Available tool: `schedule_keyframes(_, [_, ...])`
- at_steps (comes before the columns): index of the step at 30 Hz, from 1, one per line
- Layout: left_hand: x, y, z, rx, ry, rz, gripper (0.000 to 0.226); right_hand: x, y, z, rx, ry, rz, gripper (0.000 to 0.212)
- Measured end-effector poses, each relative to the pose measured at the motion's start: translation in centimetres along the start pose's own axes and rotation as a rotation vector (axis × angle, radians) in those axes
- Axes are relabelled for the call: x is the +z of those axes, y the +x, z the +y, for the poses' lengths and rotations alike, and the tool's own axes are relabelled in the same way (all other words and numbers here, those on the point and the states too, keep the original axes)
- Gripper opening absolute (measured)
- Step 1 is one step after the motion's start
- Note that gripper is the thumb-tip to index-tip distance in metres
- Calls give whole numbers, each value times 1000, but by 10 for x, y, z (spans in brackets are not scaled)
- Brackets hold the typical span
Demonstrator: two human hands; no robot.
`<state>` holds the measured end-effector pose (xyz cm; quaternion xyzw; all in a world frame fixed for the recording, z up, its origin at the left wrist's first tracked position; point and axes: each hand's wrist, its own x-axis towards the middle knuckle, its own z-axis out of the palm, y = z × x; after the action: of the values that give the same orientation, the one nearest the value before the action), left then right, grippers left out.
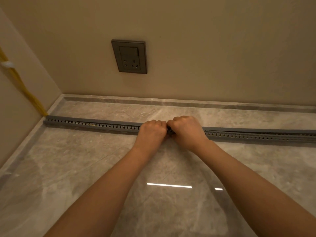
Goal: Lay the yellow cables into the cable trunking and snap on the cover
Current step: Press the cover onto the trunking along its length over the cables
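Observation:
A long grey slotted cable trunking (95, 125) lies on the marble floor, running from the left wall to the right edge of view. Its grey cover (256, 130) sits on top; right of my hands a dark gap shows under it. My left hand (152, 132) and my right hand (187, 130) sit side by side on the trunking's middle, fingers curled over its top. Yellow cables (25, 89) come down the left wall, held by a white tie (7, 64), and enter the trunking's left end. A trace of yellow shows through the slots.
A grey wall socket (130, 56) sits on the beige back wall above the trunking. A marble skirting strip (171, 100) runs along the wall's foot. Glossy marble floor (162, 194) lies between me and the trunking.

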<state>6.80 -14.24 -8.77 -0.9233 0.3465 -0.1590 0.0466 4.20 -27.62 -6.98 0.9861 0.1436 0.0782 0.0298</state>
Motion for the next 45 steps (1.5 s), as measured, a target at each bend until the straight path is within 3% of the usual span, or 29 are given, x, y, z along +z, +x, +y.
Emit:
schedule_keyframes(2, [6, 3, 0, -7, -38, -59, 17, 1, -1, -1, 9, 14, 8, 14])
schedule_keyframes(24, [9, 9, -5, -5, -75, -52, 23, 3, -14, -21, 257, 110, 82, 22])
schedule_keyframes(37, [2, 11, -2, -54, -92, -106, 32, -4, -46, 43, 198, -9, -50, 28])
schedule_keyframes(45, [-3, 17, 0, -101, -107, -146, 32, -12, -34, 59, 65, -53, -133, 23])
